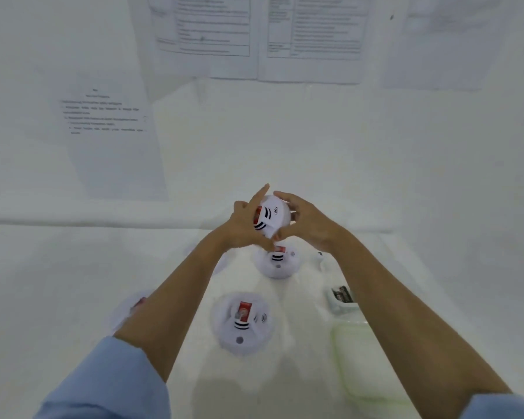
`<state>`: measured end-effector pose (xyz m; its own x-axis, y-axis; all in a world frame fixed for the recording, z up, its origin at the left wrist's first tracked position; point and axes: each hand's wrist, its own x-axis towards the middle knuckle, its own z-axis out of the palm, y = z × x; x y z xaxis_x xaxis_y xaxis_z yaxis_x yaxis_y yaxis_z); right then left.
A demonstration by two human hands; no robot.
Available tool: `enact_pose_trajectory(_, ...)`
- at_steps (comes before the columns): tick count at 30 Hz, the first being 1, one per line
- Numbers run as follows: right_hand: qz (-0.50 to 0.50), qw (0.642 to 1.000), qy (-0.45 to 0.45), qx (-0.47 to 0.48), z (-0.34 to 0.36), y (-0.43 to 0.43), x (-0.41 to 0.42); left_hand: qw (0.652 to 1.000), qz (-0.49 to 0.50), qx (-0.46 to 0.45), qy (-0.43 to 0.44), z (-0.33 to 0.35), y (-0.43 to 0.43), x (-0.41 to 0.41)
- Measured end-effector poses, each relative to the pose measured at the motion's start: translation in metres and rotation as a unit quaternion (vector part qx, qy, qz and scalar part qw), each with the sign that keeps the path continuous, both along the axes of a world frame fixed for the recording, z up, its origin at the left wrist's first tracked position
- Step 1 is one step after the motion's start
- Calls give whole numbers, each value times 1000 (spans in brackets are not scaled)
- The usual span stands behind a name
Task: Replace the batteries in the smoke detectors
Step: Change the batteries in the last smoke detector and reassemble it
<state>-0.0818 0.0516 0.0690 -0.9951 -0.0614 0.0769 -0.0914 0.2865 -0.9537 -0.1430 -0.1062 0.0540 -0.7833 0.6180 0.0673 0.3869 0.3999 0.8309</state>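
Smoke detector (274,214) | between the two grips | left hand (248,226) clasps left edge | right hand (310,225) clasps right edge

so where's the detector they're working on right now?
Centre of the head view: the smoke detector is held up between the left hand and the right hand, just above a second detector.

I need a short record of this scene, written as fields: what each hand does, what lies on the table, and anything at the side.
held item: smoke detector, raised above the table
left hand: grips its left edge
right hand: grips its right edge
on table: near detector; far detector; third detector, partly hidden by the left forearm
right side: small tray, contents unclear
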Motion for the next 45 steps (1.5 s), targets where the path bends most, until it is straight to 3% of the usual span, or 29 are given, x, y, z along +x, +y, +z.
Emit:
enact_pose_trajectory(2, -4, 999, -14, -33, 4, 25, 12, 1000, -10, 23, -4, -3, 26, 11)
enact_pose_trajectory(6, -54, 975, -47, -211, 5, 71, 32, 991, -27, 114, -60, -10, 59, 32)
enact_pose_trajectory(10, -110, 980, -88, -142, -9, 104, 45, 971, -44, 208, -106, -18, 84, 45)
enact_pose_trajectory(13, -41, 969, -151, -191, -18, 114, 54, 960, -91, 231, -131, -22, 100, 48)
enact_pose_trajectory(17, -53, 959, -100, -259, -25, 124, 62, 966, -99, 214, -105, -26, 115, 51)
enact_pose_trajectory(22, -96, 974, -70, -194, -32, 134, 66, 975, -74, 207, -38, -35, 122, 57)
enact_pose_trajectory(33, -84, 984, -72, -141, -44, 129, 68, 976, -50, 210, -28, -54, 125, 59)
enact_pose_trajectory(35, -94, 991, -59, -77, -42, 127, 68, 976, -46, 211, -30, -55, 124, 59)
enact_pose_trajectory(37, -129, 988, 18, 77, -39, 125, 68, 975, -44, 214, -29, -55, 122, 59)
enact_pose_trajectory(41, -106, 915, 158, 355, -26, 118, 66, 976, -56, 210, -28, -54, 122, 56)
enact_pose_trajectory(43, -82, 886, 161, 428, -19, 116, 64, 976, -60, 205, -29, -53, 122, 56)
enact_pose_trajectory(45, -58, 881, 152, 445, -13, 116, 61, 977, -57, 202, -25, -53, 122, 56)
